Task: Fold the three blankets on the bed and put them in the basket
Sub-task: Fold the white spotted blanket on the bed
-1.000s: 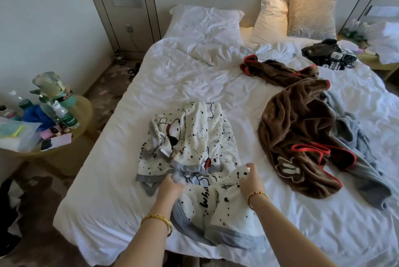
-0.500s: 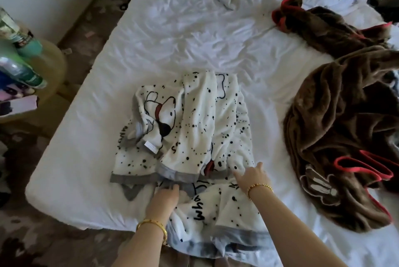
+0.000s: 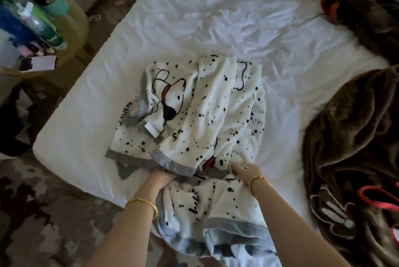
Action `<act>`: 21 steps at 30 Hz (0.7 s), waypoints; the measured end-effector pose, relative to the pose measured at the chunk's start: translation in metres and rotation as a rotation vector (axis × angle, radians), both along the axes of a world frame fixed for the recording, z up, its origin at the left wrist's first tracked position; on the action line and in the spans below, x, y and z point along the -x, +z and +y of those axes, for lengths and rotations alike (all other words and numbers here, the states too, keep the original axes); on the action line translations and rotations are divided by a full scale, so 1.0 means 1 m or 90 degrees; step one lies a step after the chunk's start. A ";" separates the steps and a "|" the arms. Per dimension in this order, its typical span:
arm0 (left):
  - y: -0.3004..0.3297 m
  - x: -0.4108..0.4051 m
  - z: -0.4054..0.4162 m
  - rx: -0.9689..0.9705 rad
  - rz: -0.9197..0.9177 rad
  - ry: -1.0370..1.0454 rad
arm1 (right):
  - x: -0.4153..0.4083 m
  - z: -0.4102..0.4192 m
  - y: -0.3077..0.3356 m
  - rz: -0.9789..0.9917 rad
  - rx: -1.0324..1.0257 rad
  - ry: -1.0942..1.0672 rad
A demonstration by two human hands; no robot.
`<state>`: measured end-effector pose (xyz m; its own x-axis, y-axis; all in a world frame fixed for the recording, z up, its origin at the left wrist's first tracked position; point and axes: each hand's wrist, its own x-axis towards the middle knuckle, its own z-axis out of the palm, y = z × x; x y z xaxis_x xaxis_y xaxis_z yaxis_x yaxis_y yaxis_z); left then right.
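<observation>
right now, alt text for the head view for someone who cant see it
Both hands, left hand and right hand, grip a crumpled white black-spotted blanket at the near edge of a white bed. A brown blanket lies heaped to the right.

Spotted blanket left of brown blanket
</observation>
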<state>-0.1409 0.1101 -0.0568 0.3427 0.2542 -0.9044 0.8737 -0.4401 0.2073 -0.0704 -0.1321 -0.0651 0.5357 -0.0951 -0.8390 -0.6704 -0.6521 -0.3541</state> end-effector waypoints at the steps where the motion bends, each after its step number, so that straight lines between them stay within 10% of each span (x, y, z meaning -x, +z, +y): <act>1: 0.000 0.000 -0.004 0.014 -0.006 0.004 | 0.000 -0.001 0.001 0.030 -0.012 0.020; 12: 0.122 -0.091 -0.028 -0.011 -0.156 0.119 | -0.056 0.000 0.114 -0.047 -0.235 -0.099; 21: 0.443 -0.345 -0.038 -0.143 -0.714 0.041 | -0.285 0.042 0.430 -0.619 -0.304 -0.122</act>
